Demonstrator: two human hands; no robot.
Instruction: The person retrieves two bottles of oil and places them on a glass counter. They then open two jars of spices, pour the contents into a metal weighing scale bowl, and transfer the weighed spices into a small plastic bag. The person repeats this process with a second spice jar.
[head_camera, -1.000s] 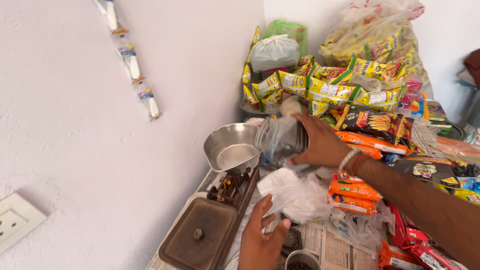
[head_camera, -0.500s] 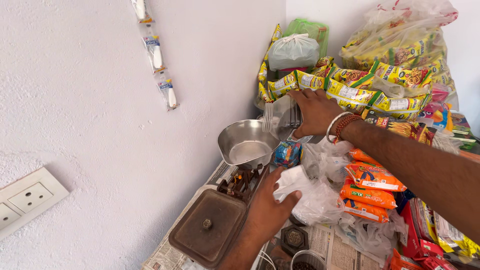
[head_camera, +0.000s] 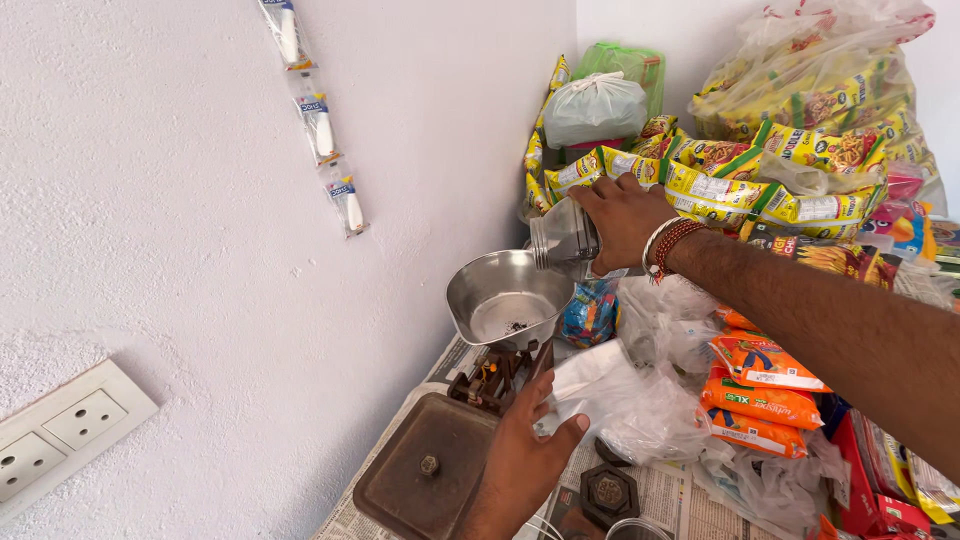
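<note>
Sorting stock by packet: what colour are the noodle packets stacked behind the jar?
Noodle packets: mainly yellow with red and green; the head view shows them.

A clear plastic jar (head_camera: 563, 237) lay tipped on its side in the right hand's grasp, mouth at the rim of a steel scale pan (head_camera: 505, 297) just below, where a few dark bits sat; a white plastic bag (head_camera: 610, 392) rested crumpled against the left fingertips

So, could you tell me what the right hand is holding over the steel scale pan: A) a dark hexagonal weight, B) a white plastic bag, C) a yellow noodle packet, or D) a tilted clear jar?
D: the right hand grips a clear jar tipped mouth-down toward the steel pan, where a few dark bits lie.
</note>
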